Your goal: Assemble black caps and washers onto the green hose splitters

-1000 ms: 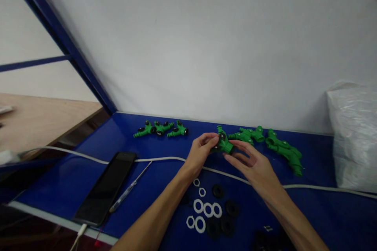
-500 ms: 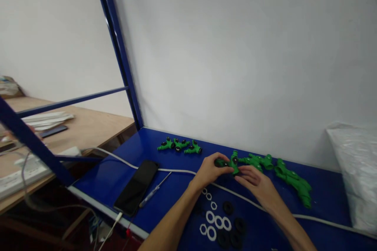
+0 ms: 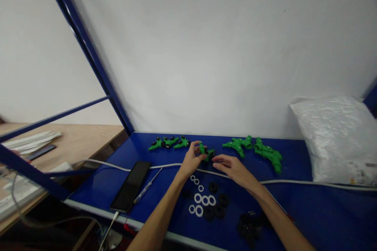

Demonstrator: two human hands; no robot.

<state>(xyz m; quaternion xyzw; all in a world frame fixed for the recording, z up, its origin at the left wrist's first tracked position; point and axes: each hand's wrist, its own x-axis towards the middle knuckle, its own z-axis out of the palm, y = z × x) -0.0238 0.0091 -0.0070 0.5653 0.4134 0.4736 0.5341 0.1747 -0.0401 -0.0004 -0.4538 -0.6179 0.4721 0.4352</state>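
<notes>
My left hand [image 3: 192, 161] grips a green Y-shaped hose splitter [image 3: 203, 150] with black parts, just above the blue table. My right hand [image 3: 231, 168] is beside the splitter's right end, its fingers stretched out and apart; whether a fingertip touches the black part is unclear. Behind and left lie several similar green splitters with black knobs [image 3: 182, 142]. To the right are a green splitter body without black knobs [image 3: 238, 145] and further green pieces [image 3: 268, 153]. Below my hands lie white rings [image 3: 205, 200] and black rings [image 3: 223, 200].
A phone [image 3: 131, 186] and a screwdriver [image 3: 147, 186] lie left on the blue table [image 3: 100, 186]. A white cable [image 3: 290, 181] crosses the tabletop. Small black parts [image 3: 249, 227] are heaped near the front. A plastic bag [image 3: 335, 137] stands right; a blue frame post [image 3: 85, 43] rises left.
The view has swung right, showing more of the plastic bag and the black heap. The splitter has been turned in my left hand, and my right hand has moved slightly away from it.
</notes>
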